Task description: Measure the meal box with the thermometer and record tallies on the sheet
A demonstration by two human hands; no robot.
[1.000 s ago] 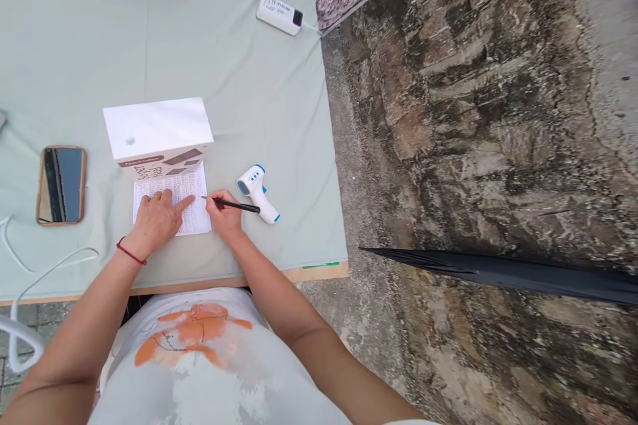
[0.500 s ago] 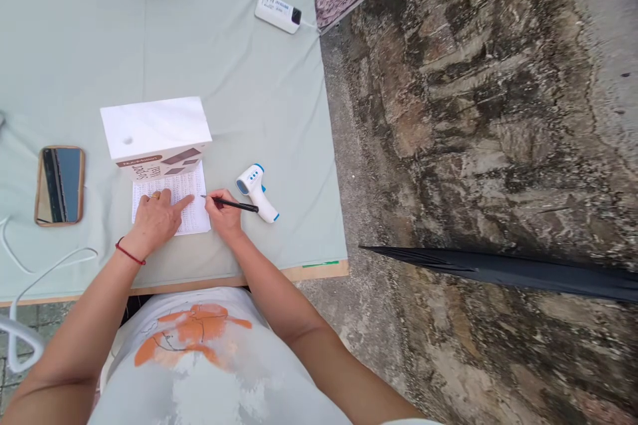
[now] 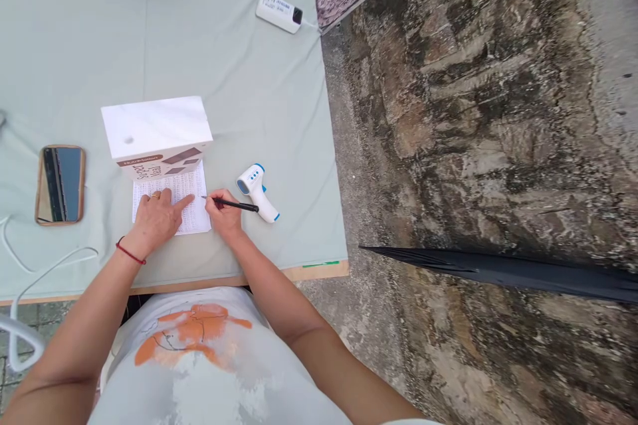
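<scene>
While our left hand (image 3: 158,218) lies flat on the sheet (image 3: 195,212), finger pointing right, our right hand (image 3: 224,216) pinches the pen (image 3: 230,204), its tip aimed left, seemingly touching the sheet's right edge.

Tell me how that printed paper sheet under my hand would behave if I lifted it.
The paper sheet looks thin and flat, so probably floppy and very light. The left hand presses it down on the cloth-covered table; unpinned, it would likely slide.

Outdoor check-in desk: cloth-covered table (image 3: 224,60) on weathered stone ground (image 3: 473,113).
</scene>
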